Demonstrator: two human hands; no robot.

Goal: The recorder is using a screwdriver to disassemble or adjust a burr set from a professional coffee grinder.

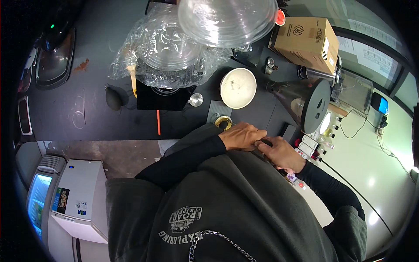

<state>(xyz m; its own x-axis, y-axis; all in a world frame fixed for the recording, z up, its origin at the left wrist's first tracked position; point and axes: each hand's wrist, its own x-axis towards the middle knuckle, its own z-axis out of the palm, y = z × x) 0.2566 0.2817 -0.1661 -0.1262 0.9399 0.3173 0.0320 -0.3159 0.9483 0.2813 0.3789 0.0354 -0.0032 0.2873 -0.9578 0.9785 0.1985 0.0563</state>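
Observation:
My left hand (242,136) and my right hand (281,155) meet close against my body, at the front edge of the dark table. The fingers of both are curled together around a small dark thing that they mostly hide; its kind cannot be made out. Just beyond my left hand sits a round gold-rimmed piece (224,120) with a dark middle, beside a grey ribbed mat (219,108). Farther off stands a cream bowl (238,88) with a few dark specks inside. To the right of it a smoky cone-shaped hopper with a black lid (317,105) leans toward me.
Clear plastic wrap (126,61) covers round clear containers at the back, with a big clear dome (227,22) above. Left of the bowl are a metal scoop (196,100), an orange stick (159,122) and a black bulb blower (113,97). A cardboard box (305,41) stands back right.

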